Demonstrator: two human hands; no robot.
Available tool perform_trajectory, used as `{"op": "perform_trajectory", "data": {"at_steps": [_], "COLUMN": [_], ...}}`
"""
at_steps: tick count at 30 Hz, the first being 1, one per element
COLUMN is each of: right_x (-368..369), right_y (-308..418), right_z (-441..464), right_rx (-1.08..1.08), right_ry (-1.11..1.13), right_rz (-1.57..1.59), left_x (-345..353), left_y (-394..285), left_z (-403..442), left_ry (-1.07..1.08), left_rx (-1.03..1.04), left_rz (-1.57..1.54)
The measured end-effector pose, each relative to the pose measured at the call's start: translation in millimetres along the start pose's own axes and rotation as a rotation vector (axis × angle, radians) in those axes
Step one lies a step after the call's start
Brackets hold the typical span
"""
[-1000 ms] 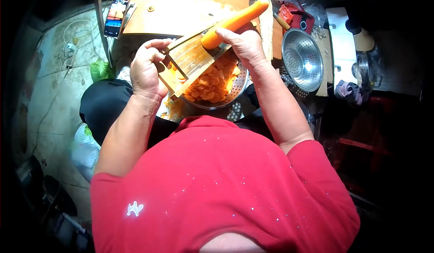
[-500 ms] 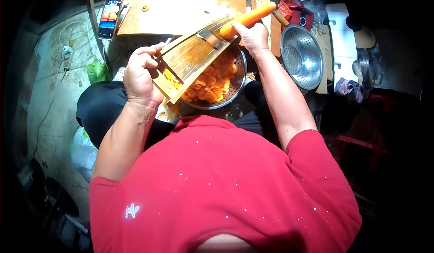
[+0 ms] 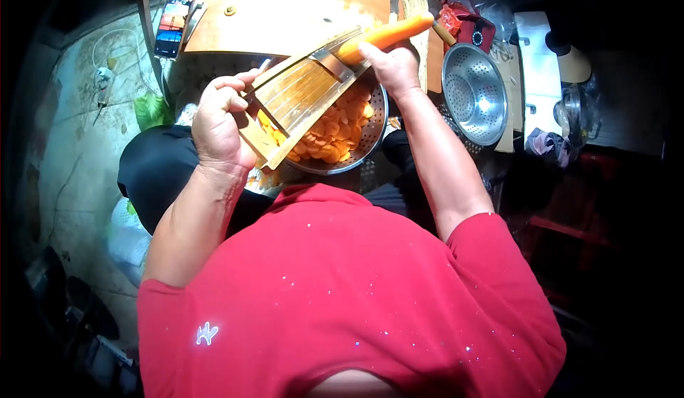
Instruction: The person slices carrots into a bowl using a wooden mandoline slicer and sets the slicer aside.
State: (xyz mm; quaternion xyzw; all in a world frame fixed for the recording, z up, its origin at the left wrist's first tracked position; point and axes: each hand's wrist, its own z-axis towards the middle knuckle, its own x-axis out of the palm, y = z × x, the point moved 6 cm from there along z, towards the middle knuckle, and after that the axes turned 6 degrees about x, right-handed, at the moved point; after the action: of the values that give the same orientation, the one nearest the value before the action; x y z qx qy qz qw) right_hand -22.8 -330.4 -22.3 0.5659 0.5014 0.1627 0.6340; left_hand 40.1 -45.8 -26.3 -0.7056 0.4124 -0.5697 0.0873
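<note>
My left hand (image 3: 221, 117) is closed around the near end of a wooden slicer (image 3: 296, 99), which tilts up and away to the right. In my right hand (image 3: 393, 67) is a long orange carrot (image 3: 392, 33), its lower end lying against the slicer's upper part by the metal blade (image 3: 331, 64). Beneath the slicer sits a metal colander (image 3: 378, 133) that holds many round carrot slices (image 3: 335, 131). The slicer hides part of the colander and slices.
A wooden board (image 3: 278, 6) lies beyond the slicer, with a phone (image 3: 176, 24) propped at its left. An upright metal colander (image 3: 476, 95) stands to the right, near a straw brush (image 3: 415, 6) and a red bag (image 3: 474, 31). Green leaves (image 3: 152, 112) lie at left.
The carrot has slid slightly down and left along the slicer with my right hand. My left hand keeps its hold on the slicer.
</note>
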Motion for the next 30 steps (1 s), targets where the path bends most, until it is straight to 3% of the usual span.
{"op": "perform_trajectory", "data": {"at_steps": [1,2,4,6,10,13,14,16,19,20,24,26,27,28,30], "right_x": [10.7,20.5,33.4,26.0,-4.0,27.0,41.1,42.1,8.1,0.8,28.9,41.4,39.6,30.8,15.3], "right_y": [24.2,42.8,74.9,26.9,14.3,38.6,61.8,64.8,19.1,-0.1,41.7,66.3,40.6,26.1,-14.8], "right_z": [-21.5,-37.4,-63.1,-33.4,-9.4,-38.0,-56.5,-61.8,-19.8,-8.6,-43.7,-66.1,-54.1,-38.5,-9.4], "right_rx": [0.013,-0.1,-0.267,-0.066,0.15,-0.022,-0.18,-0.215,0.189,0.213,-0.06,-0.346,-0.128,-0.105,0.17], "right_ry": [0.038,0.048,0.097,0.054,-0.097,0.073,0.193,0.124,-0.049,-0.121,0.057,0.174,0.104,0.04,0.038], "right_rz": [0.144,-0.014,0.0,0.144,-0.189,0.025,0.105,0.115,-0.143,-0.01,-0.078,-0.104,0.134,0.131,-0.022], "left_x": [-0.9,-1.8,-3.5,-3.4,-2.0,-7.3,-7.6,-7.4,-8.2,-8.9,-9.1,-9.6,-7.9,-6.5,-5.5], "left_y": [-0.8,-1.2,-0.1,0.3,-0.4,1.5,1.7,3.4,1.6,1.5,0.9,1.2,0.9,0.9,0.3], "left_z": [-0.8,-0.6,-0.2,-1.6,-1.0,-0.9,-0.3,-1.7,-2.9,-4.1,-2.0,-3.1,-3.8,-2.8,-3.7], "left_ry": [0.003,0.006,-0.003,0.017,0.049,0.019,0.025,0.036,0.044,0.037,0.018,0.037,0.038,0.04,0.06], "left_rx": [-0.006,-0.011,-0.002,-0.017,0.006,0.006,0.007,-0.001,0.009,0.003,-0.012,-0.016,-0.014,-0.009,0.005], "left_rz": [-0.001,-0.001,0.018,0.014,0.006,0.038,0.028,0.029,0.056,0.059,0.032,0.029,0.022,0.02,0.011]}}
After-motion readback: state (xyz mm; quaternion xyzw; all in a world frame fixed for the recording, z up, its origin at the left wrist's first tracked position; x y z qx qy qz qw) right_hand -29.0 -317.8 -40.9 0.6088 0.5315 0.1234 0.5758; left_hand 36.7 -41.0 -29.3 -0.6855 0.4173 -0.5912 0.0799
